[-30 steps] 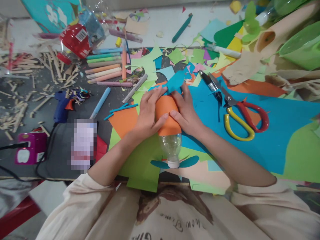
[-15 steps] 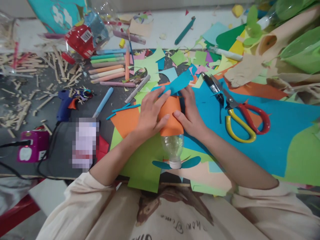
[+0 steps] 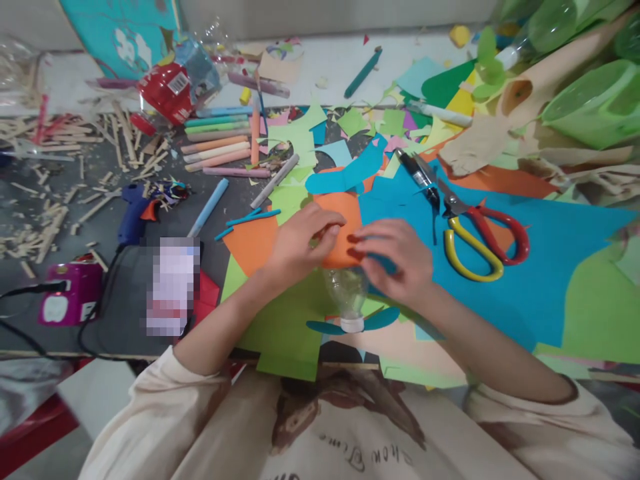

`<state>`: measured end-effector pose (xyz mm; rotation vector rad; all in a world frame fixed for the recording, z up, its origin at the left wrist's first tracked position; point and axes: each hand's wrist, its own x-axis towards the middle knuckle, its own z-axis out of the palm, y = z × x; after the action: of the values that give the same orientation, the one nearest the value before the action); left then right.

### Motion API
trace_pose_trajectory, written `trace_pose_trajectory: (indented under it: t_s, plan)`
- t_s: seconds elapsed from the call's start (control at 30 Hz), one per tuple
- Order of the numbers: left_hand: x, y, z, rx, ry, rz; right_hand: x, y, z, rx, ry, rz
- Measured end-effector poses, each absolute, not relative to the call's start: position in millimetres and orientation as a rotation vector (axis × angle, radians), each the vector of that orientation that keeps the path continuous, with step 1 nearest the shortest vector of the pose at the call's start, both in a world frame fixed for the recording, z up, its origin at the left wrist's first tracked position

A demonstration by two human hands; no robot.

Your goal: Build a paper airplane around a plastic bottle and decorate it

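Note:
A clear plastic bottle (image 3: 345,291) with a white cap lies with its cap towards me. Orange paper (image 3: 341,207) wraps its body. At the far end of the wrap are blue paper strips (image 3: 345,179), and two blue leaf-shaped pieces (image 3: 383,319) flank the cap. My left hand (image 3: 303,241) is at the left side of the wrap, fingers curved and thumb a little apart from them; whether it touches the paper I cannot tell. Over the right side, my right hand (image 3: 400,257) has bent, parted fingers, with nothing seen in them.
Scissors (image 3: 475,240) with red and yellow handles and a black pen (image 3: 420,177) lie on blue paper at the right. To the left are a glue gun (image 3: 134,213), a phone (image 3: 173,287), a purple power box (image 3: 73,293), several markers (image 3: 217,143) and wooden sticks.
Both hands have moved back towards me from the far part of the wrap, uncovering the blue strips. My right hand has come away from the bottle's side. The view has shifted slightly.

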<state>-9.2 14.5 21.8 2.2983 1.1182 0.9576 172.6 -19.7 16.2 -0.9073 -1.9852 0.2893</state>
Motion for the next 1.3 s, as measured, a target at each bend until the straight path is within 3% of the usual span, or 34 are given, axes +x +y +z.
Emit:
trace_pose_trajectory:
  t_s: [0.2, 0.37, 0.5, 0.7, 0.9, 1.07, 1.3]
  plan:
    - [-43.3, 20.9, 57.8, 2.159, 1.228, 0.505, 171.9, -39.1, 12.7, -0.83, -2.309, 0.251]
    - [-102.2, 26.9, 43.3, 2.47, 1.618, 0.39, 173.9, -13.2, 1.7, -0.87, -2.308, 0.346]
    - [-117.0, 26.9, 20.9, 2.447, 1.712, 0.452, 173.5, 20.2, -8.3, -0.92, -2.245, 0.461]
    - [-110.1, 30.0, 2.1, 2.612, 1.75, 0.539, 177.6, 21.1, -1.2, -1.042, -1.927, 0.36]
    - [-108.2, 36.4, 36.7, 2.387, 1.658, 0.721, 188.4, -24.6, 9.8, -1.037, -1.623, 0.439]
    - [-66.0, 27.0, 58.9, 2.257, 1.598, 1.262, 185.2, -38.0, 12.9, -0.841, -1.793, 0.425]
    - [-7.6, 4.0, 43.5, 2.658, 1.068, 1.328, 182.5, -31.9, 5.6, -0.739, -1.7, 1.131]
